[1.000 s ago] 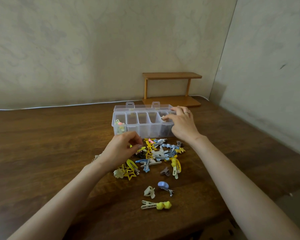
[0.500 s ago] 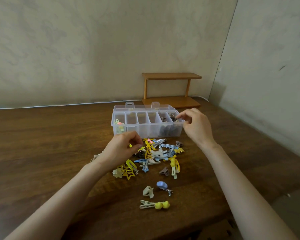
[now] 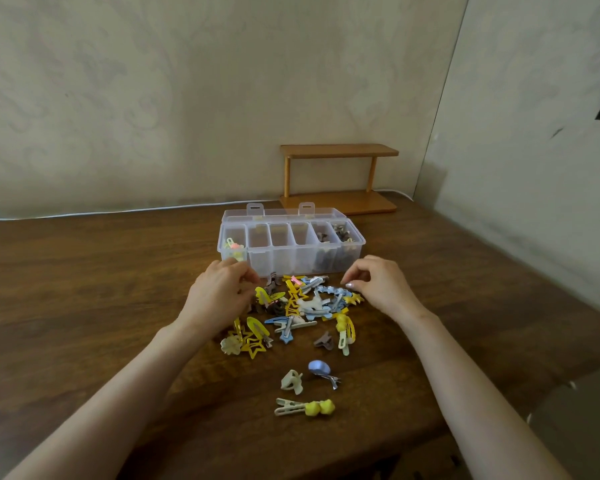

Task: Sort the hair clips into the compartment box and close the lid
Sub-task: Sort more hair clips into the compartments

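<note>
The clear box sits just above the middle of the frame on the wooden table, its lid tipped open behind it. The leftmost compartment holds a few pink and yellow clips, and the two on the right hold brown clips.

In front of the box, touching its lower edge, lies the pile of clips (mostly yellow, blue and white, all tangled). The left hand rests at the pile's left edge with its fingers curled down into the clips; I cannot tell whether it has hold of one. The right hand hangs over the pile's right edge, fingers loosely bent, a fingertip just by a blue clip, with nothing in it that I can see.

Lower in the frame, apart from the pile, lie a brown claw, a cream claw, a lilac clip and a peg clip with yellow balls.

A small wooden shelf stands against the wall, upper right of the box.
</note>
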### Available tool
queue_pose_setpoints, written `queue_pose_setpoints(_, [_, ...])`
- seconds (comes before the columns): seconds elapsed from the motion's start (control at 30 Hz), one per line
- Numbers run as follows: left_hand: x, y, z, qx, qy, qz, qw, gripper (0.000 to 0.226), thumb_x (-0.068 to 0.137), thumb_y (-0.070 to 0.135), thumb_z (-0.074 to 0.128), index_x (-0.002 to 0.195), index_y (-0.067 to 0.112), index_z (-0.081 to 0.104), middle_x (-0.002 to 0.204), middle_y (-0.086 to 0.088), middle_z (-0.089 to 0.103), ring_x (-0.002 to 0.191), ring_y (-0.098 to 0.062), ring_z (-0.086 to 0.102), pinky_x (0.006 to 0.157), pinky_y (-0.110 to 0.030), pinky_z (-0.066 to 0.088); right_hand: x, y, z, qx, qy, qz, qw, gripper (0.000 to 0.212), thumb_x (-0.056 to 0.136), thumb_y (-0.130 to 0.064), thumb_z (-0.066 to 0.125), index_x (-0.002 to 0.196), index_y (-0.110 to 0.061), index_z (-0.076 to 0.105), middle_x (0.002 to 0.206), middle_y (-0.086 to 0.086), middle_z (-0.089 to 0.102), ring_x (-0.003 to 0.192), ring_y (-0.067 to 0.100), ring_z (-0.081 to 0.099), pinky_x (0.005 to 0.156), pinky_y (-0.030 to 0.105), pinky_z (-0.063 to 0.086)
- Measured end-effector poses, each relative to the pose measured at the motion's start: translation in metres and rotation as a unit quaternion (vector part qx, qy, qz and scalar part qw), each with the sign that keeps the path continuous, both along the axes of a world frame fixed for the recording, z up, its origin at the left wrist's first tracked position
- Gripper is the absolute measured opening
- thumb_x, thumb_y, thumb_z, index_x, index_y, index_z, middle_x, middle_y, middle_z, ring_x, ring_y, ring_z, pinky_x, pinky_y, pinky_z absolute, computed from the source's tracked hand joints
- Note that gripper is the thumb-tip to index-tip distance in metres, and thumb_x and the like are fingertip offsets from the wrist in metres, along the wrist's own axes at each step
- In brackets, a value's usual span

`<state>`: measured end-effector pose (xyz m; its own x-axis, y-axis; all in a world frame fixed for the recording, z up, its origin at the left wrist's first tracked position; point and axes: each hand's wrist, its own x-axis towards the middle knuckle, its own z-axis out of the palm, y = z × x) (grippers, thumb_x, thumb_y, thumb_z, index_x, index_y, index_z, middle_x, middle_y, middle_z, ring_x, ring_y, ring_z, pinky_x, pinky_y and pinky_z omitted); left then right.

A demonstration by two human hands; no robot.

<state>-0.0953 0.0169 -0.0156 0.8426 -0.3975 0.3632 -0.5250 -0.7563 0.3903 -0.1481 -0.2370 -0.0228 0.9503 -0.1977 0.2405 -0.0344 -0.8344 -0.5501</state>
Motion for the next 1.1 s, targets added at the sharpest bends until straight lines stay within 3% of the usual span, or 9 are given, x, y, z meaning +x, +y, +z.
queue_pose_setpoints(0.17, [0.005,0.008,0.004,0.036,0.023,0.065,0.997,0.02,0.086,0.013,0.059,0.103,0.023,0.065,0.114,-0.001,0.056,0.107,-0.018,0.048,0.08,-0.034,0.049,-0.003,0.006,-0.001,0.063,-0.004,0.074,0.995,0.035,0.086,0.006,0.053,0.093,-0.025,0.067,0.094,-0.01,0.066,0.093,0.002,0.06,0.082,0.022,0.05])
queue_pose_setpoints(0.27, [0.007,0.012,0.003,0.06,0.043,0.07,0.995,0.025,0.087,0.007,0.052,0.102,0.023,0.063,0.113,-0.001,0.057,0.105,-0.02,0.05,0.079,-0.037,0.05,-0.003,0.009,-0.001,0.083,-0.038,0.078,0.993,0.035,0.085,0.006,0.053,0.096,-0.023,0.068,0.094,-0.007,0.068,0.093,0.004,0.062,0.083,0.025,0.053])
queue_pose_setpoints(0.37, [0.008,0.014,0.003,0.068,0.058,0.067,0.994,0.024,0.087,0.007,0.053,0.104,0.022,0.063,0.113,0.0,0.057,0.104,-0.019,0.053,0.078,-0.038,0.052,0.0,0.016,0.003,0.04,-0.066,0.085,0.993,0.028,0.087,0.001,0.056,0.101,-0.021,0.068,0.1,-0.007,0.067,0.096,0.005,0.061,0.085,0.024,0.051])
queue_pose_setpoints(0.47, [0.009,0.014,0.001,0.067,0.084,0.045,0.993,0.022,0.085,0.009,0.059,0.102,0.023,0.062,0.11,0.001,0.059,0.099,-0.016,0.056,0.071,-0.03,0.05,0.005,0.019,0.004,-0.025,-0.05,0.089,0.994,0.026,0.087,-0.003,0.056,0.102,-0.021,0.068,0.105,-0.007,0.065,0.094,0.006,0.058,0.083,0.023,0.049])
queue_pose_setpoints(0.63, [0.009,0.014,0.006,0.038,0.126,0.005,0.991,0.018,0.081,0.015,0.068,0.098,0.019,0.063,0.101,-0.001,0.064,0.091,-0.015,0.059,0.076,-0.03,0.052,0.01,0.023,0.007,-0.036,-0.059,0.103,0.992,0.026,0.088,-0.004,0.056,0.101,-0.021,0.069,0.103,-0.007,0.065,0.092,0.005,0.058,0.085,0.029,0.052])
queue_pose_setpoints(0.77, [0.009,0.014,0.01,0.0,0.143,-0.009,0.99,0.017,0.084,0.011,0.064,0.101,0.016,0.062,0.1,0.0,0.065,0.093,-0.014,0.06,0.082,-0.027,0.051,0.017,0.037,0.013,-0.035,-0.055,0.148,0.987,0.025,0.09,-0.005,0.053,0.101,-0.021,0.07,0.104,-0.006,0.067,0.097,0.006,0.06,0.086,0.03,0.053])
queue_pose_setpoints(0.97, [0.013,0.02,0.009,-0.042,0.152,-0.006,0.987,0.018,0.085,0.003,0.061,0.099,0.014,0.064,0.1,-0.004,0.066,0.094,-0.014,0.059,0.078,-0.022,0.045,0.027,0.069,0.017,0.004,-0.06,0.2,0.978,0.025,0.09,-0.003,0.053,0.098,-0.017,0.072,0.1,-0.004,0.07,0.093,0.002,0.061,0.082,0.014,0.048])
queue_pose_setpoints(1.1, [0.016,0.022,0.006,-0.06,0.151,0.005,0.987,0.017,0.086,0.004,0.06,0.097,0.015,0.065,0.102,-0.006,0.068,0.097,-0.016,0.062,0.076,-0.023,0.046,0.025,0.074,0.004,-0.003,-0.062,0.199,0.978,0.025,0.09,-0.005,0.053,0.097,-0.02,0.072,0.104,-0.004,0.069,0.098,0.006,0.061,0.088,0.026,0.051])
